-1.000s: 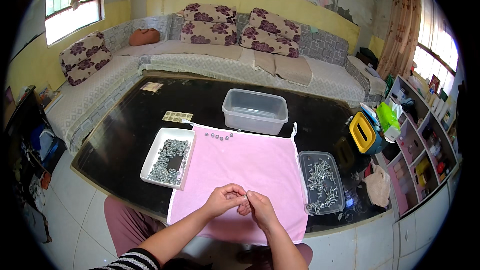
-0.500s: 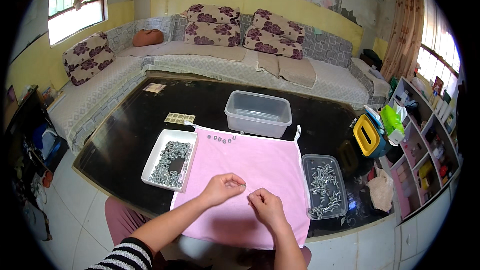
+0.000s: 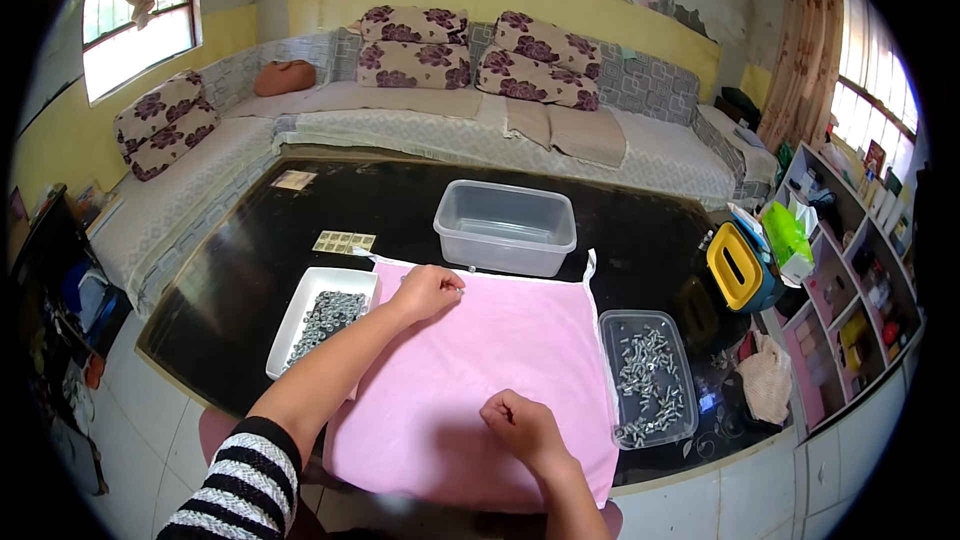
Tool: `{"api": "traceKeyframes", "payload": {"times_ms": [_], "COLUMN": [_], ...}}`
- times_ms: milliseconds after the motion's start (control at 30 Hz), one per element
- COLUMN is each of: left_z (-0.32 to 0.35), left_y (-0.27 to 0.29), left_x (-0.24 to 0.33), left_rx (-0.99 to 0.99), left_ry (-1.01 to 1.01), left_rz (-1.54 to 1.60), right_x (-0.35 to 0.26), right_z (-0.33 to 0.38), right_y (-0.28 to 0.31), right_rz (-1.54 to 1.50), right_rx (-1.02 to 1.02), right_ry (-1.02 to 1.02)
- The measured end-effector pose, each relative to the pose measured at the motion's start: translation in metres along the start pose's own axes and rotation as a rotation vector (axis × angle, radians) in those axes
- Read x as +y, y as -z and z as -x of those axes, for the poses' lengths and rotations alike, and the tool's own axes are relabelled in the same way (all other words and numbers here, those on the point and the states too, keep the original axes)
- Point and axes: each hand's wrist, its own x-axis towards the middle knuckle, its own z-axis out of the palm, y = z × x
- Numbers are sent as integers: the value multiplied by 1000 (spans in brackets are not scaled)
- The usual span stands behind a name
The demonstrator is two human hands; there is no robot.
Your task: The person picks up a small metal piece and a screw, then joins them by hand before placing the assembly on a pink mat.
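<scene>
My left hand (image 3: 426, 294) is at the far edge of a pink cloth (image 3: 500, 340), its fingers closed on a small metal nut (image 3: 460, 289) at the fingertips. The hand and wrist cover most of the spot where a short row of nuts lay. Over the nearer right part of the cloth hovers my right hand (image 3: 522, 424), fingers curled; whatever they may hold is hidden. Beside my left forearm, a white tray (image 3: 283, 332) holds many nuts (image 3: 332, 318). To the right of the cloth, a clear plastic tray (image 3: 688, 380) contains many bolts (image 3: 650, 380).
Behind the cloth stands a larger translucent container (image 3: 505, 248), with one small metal piece (image 3: 471, 269) near its front. A card of square labels (image 3: 344, 242) lies on the black table (image 3: 230, 280). A yellow-topped box (image 3: 738, 268) and a beige cloth (image 3: 765, 385) are at the right.
My left hand has moved away from the right one, forward to the cloth's far edge, over the row of nuts. My right hand has stayed low, fingers curled. The view has shifted slightly.
</scene>
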Motion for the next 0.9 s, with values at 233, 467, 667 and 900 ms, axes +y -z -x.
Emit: {"api": "traceKeyframes", "payload": {"times_ms": [233,467,667,900], "left_z": [-23,-16,-21,-32], "left_y": [-20,2,14,-3], "left_x": [-13,3,-12,-16], "left_rx": [-40,-30,26,-21], "left_ry": [-126,-99,-115,-36], "left_rz": [-363,-273,-414,-359], "right_x": [-8,-2,-6,-5], "right_z": [-1,-3,-2,-2], "right_y": [8,10,11,11], "right_rz": [-17,29,34,46], "right_rx": [-73,-69,-90,-117], "right_ry": [-51,19,10,7]}}
